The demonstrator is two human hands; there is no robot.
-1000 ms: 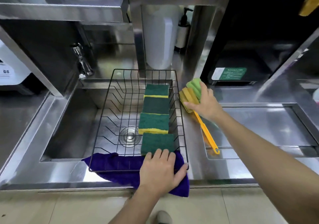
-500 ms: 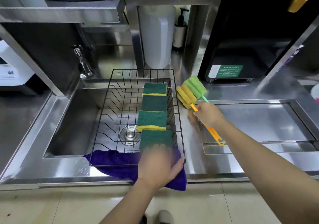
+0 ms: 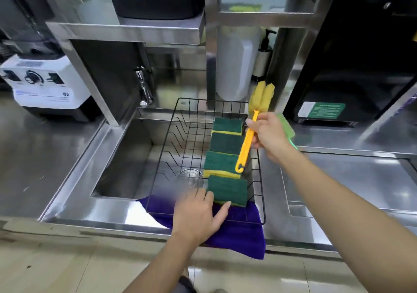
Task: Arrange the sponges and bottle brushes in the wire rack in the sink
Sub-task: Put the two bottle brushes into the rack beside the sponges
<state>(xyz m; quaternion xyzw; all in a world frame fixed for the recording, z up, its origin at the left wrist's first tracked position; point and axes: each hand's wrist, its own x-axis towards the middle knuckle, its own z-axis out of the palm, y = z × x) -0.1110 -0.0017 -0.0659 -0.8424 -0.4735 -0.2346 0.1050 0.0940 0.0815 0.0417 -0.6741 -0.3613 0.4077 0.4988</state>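
Note:
A black wire rack [image 3: 180, 132] sits in the steel sink [image 3: 126, 157]. Several green-and-yellow sponges [image 3: 223, 164] lie in a row along the rack's right side. My right hand [image 3: 267, 134] grips the yellow bottle brush [image 3: 247, 143] by its orange handle, held above the rack's right edge with the sponge head up and the hooked end down. A green bottle brush [image 3: 286, 128] lies on the counter, mostly hidden behind that hand. My left hand [image 3: 196, 216] rests flat on the rack's front edge, fingers apart, touching the nearest sponge.
A purple cloth [image 3: 239, 236] lies under the rack's front edge and hangs over the counter. A faucet [image 3: 143, 87] stands at the sink's back left. A white blender base [image 3: 45, 85] is at left, a white jug [image 3: 234, 62] and pump bottle [image 3: 262, 58] behind the rack.
My right hand has picked the yellow brush up off the counter and swung it over the rack's right edge. The green brush stays on the counter. My left hand slid slightly left.

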